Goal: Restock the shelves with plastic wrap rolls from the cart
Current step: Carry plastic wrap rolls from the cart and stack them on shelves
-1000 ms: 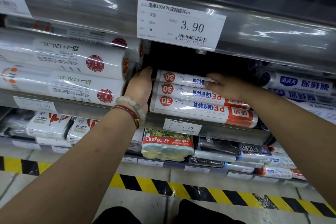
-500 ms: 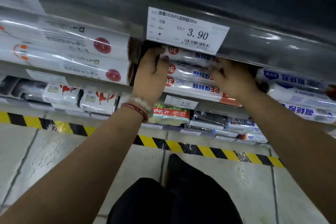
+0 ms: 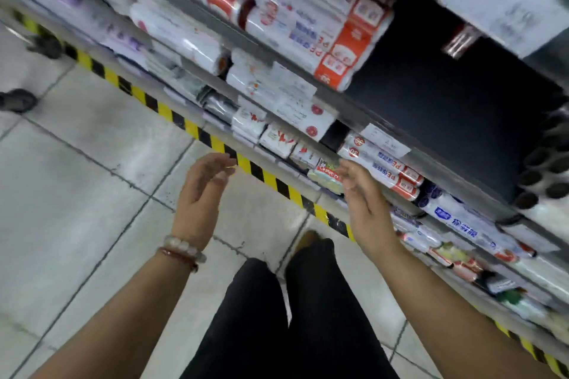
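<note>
Grey floor tiles (image 3: 77, 194) and a yellow-and-black striped line (image 3: 246, 163) run along the foot of the shelves (image 3: 338, 108), which cross the view on a slant and look blurred. On a lower shelf lie three plastic wrap rolls (image 3: 385, 171), white with orange ends and blue print, stacked close together. Just beside them on the right are white rolls with blue labels (image 3: 455, 218), and on the shelf under them a green and red packet (image 3: 328, 174). On a higher shelf stands a bigger stack of white and orange rolls (image 3: 323, 24) next to a dark gap.

Both hands are free and hold nothing. The right hand (image 3: 360, 194) hangs in front of the shelf edge near the three rolls, fingers relaxed and apart. The left hand (image 3: 203, 184) is over the floor, palm turned inward, fingers loosely straight; its wrist carries a bead bracelet (image 3: 184, 248). Dark trousers (image 3: 292, 317) show between the arms.
</note>
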